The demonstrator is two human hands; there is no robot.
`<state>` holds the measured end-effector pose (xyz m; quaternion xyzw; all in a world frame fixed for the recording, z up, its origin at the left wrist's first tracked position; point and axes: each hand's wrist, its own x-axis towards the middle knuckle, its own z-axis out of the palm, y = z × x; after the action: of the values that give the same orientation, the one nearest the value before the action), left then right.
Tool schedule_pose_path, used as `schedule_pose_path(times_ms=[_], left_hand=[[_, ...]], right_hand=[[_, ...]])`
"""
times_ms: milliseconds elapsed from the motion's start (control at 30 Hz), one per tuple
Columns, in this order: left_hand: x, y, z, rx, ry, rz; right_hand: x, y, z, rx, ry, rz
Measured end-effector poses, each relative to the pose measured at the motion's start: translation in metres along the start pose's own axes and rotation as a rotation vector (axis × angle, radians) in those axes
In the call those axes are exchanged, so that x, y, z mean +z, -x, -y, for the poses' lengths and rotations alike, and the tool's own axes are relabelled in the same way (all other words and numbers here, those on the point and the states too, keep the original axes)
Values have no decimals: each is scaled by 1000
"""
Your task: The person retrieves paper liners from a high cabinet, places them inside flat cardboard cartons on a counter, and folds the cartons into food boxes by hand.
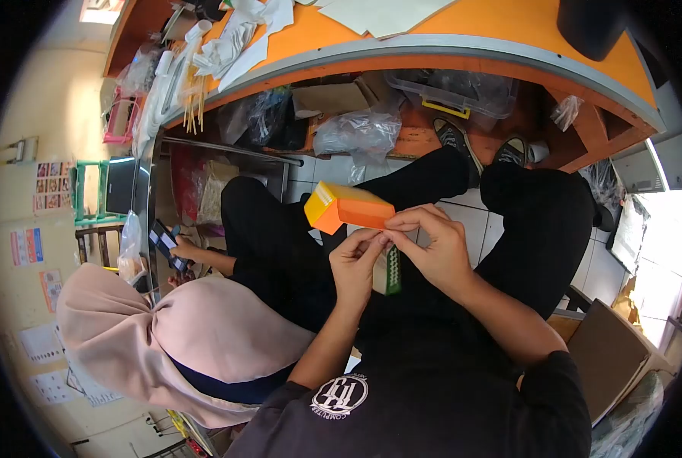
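Above my lap is a small folded card box (365,212), yellow on the outside and orange on the faces turned to me. My left hand (353,266) pinches its near end between thumb and fingers. Close beside it, my right hand (437,246) also pinches the box at that end, with the thumbs almost meeting. Just under the fingertips shows a green and white patterned piece (393,273); whether it is part of the box I cannot tell. The fingers partly hide the near edge of the box.
An orange desk (463,17) curves across the front, bearing papers and a black object (591,29). Plastic bags (358,133) and a clear bin (463,90) lie beneath. At my left sits a person in a pink head covering (226,328), holding a phone-like device (165,243).
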<state>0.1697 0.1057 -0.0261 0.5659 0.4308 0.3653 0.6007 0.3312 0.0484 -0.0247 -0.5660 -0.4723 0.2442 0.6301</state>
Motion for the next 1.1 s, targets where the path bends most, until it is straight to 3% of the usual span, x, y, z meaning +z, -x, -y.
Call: schedule_pose_path(times_ms=[167,400,500,633,800,867,933,1033,1100], left_hand=[[-7,-2,8,-77,340,-128],[-25,7,28,-233,347,-22],[-27,12,26,-120,87,53],[-24,10,21,-46,-23,27],[-34,7,48,-138,242,-37],[-36,6,60,-193,420,-98],[-31,8,52,-269,414,-159],[-21,11,54,-295,353,-148],[-24,15,67,-280,286,-98]], right_hand=[[7,1,-2,-220,196,128],[18,12,-15,-114,122,116],[19,14,-16,56,11,124],[19,9,-14,115,-40,190],[17,13,-24,53,-1,344],[21,21,-17,-32,189,423],[30,35,-19,-43,244,528],[37,42,-33,92,133,473],[30,34,-31,21,234,412]])
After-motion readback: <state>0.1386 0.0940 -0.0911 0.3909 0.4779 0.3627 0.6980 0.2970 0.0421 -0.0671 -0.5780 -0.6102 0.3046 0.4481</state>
